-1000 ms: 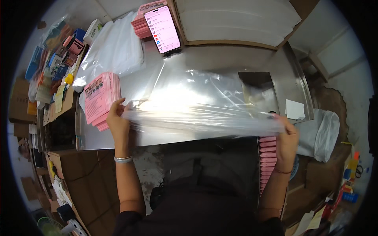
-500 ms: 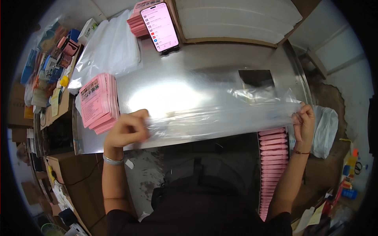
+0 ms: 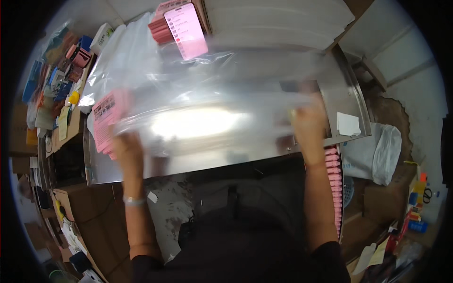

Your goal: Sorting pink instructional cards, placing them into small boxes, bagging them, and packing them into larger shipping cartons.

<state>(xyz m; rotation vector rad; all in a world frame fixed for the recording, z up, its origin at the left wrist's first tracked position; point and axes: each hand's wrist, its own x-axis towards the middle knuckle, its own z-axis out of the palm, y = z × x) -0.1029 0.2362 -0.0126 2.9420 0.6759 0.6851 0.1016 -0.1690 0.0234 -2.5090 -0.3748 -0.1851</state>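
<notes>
A wide, clear plastic bag [image 3: 188, 101] is spread between my two hands over the metal table, its far part billowing up toward the phone. My left hand [image 3: 128, 147], blurred by motion, is closed on its left end, right beside a stack of pink printed cards [image 3: 107, 120]. My right hand [image 3: 309, 123], also blurred, is closed on the right end, close to the dark square opening in the table. Exactly how the fingers pinch the film does not show.
A phone [image 3: 186, 33] showing a list stands at the back, with more pink bundles [image 3: 160, 33] behind it. Clear plastic bags [image 3: 120, 56] lie stacked at the back left. A row of pink packets [image 3: 332, 177] sits below the table's right edge, near a white paper [image 3: 348, 124].
My left hand has moved slightly left, and my right hand has come inward to the left. The narrow plastic strip has opened out and spread toward the back. A white paper at the right is now uncovered.
</notes>
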